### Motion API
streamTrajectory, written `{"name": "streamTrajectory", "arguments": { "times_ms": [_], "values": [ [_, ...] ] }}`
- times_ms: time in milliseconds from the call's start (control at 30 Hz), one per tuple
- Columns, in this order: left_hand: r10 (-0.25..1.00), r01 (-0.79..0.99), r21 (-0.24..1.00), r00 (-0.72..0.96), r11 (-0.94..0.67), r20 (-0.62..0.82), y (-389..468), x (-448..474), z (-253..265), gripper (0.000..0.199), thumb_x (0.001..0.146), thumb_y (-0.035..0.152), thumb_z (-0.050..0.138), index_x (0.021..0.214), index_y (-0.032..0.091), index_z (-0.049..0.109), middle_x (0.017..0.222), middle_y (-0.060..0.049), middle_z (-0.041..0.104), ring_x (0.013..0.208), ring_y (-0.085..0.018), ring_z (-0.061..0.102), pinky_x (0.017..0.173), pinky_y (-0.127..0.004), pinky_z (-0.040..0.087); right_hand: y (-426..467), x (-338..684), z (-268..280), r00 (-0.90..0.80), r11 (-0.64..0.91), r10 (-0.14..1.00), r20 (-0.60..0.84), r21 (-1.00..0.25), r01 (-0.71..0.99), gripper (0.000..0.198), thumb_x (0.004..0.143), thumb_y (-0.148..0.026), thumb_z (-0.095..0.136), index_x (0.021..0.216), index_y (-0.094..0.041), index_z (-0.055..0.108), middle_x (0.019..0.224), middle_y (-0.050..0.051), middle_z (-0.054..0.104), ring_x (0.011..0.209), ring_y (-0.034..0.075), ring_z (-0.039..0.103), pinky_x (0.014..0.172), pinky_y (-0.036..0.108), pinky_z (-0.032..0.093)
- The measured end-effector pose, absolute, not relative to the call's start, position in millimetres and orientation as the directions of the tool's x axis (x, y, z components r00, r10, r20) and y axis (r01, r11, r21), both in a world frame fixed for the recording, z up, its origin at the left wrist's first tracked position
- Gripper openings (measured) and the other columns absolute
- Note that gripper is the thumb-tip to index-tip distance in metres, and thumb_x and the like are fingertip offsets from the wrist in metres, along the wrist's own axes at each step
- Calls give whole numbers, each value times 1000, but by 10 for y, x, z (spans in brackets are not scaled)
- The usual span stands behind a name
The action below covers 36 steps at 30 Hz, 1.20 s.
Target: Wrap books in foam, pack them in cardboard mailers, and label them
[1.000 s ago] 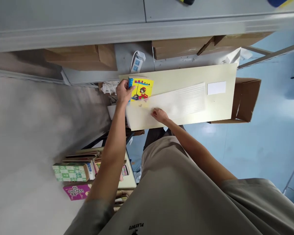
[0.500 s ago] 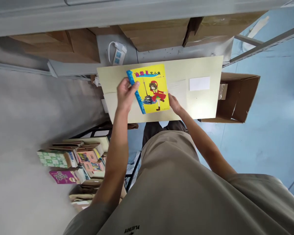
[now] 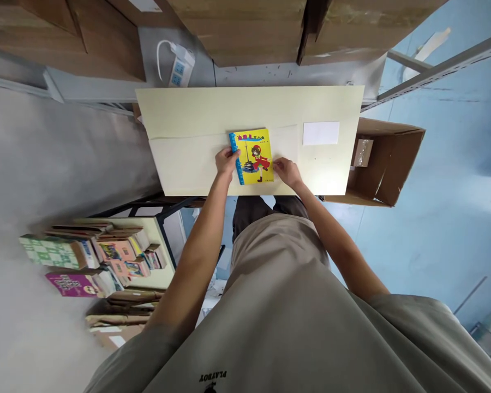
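A yellow book (image 3: 251,158) with a blue spine strip and a cartoon figure in red on its cover is low over the pale tabletop (image 3: 196,112), front side up. My left hand (image 3: 226,162) grips its left edge, the thumb lying on the cover and the other fingers partly hidden beneath. At the opposite edge, my right hand (image 3: 288,172) has its fingertips pinched on the book's side. Under the book lies a large off-white sheet of paper (image 3: 188,158). A small white card (image 3: 321,133) rests to the right of my right hand.
An open cardboard box (image 3: 401,164) stands off the table's right end. Stacked books (image 3: 118,251) fill a lower stand at left. Beyond the table are a power strip (image 3: 180,68) and large cartons (image 3: 245,33) on a shelf.
The book has moved down and away from me, toward the tabletop, with both hands on it. My view has shifted, bringing more of the cartons into sight.
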<state>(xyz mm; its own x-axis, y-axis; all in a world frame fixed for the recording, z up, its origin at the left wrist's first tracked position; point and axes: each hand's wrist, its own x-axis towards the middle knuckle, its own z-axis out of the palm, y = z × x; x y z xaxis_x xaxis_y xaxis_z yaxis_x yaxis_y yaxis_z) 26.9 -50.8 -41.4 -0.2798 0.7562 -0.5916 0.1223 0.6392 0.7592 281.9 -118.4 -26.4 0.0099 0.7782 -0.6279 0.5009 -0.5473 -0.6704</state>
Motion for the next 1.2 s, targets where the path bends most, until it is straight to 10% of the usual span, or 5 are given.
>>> {"name": "streamTrajectory", "arguments": {
  "times_ms": [267, 467, 1200],
  "values": [
    [804, 206, 785, -273, 585, -528, -524, 290, -450, 36, 88, 51, 94, 103, 22, 78, 110, -11, 89, 121, -32, 85, 104, -41, 71, -1289, 3459, -164, 325, -585, 806, -495, -581, 566, 32, 112, -49, 70, 130, -22, 72, 125, 19, 88, 107, 30, 84, 106, 53, 69],
    [791, 272, 757, -371, 594, -486, -667, 287, -531, 47, 93, 48, 92, 130, 20, 79, 139, -17, 85, 136, -34, 82, 125, -47, 65, -1192, 3238, 55, 189, -532, 809, -557, -555, 640, 20, 114, -39, 67, 105, -23, 74, 108, 14, 87, 101, 30, 82, 102, 49, 66],
    [882, 495, 730, -284, 471, -376, -1229, 628, -353, 69, 90, 31, 92, 154, 25, 66, 171, -23, 62, 172, -48, 48, 149, -70, 34, -751, 2394, -124, -454, -157, 665, -592, -706, 691, 33, 107, -14, 60, 128, -23, 84, 133, 8, 89, 122, 28, 83, 117, 43, 66]
  ]
}}
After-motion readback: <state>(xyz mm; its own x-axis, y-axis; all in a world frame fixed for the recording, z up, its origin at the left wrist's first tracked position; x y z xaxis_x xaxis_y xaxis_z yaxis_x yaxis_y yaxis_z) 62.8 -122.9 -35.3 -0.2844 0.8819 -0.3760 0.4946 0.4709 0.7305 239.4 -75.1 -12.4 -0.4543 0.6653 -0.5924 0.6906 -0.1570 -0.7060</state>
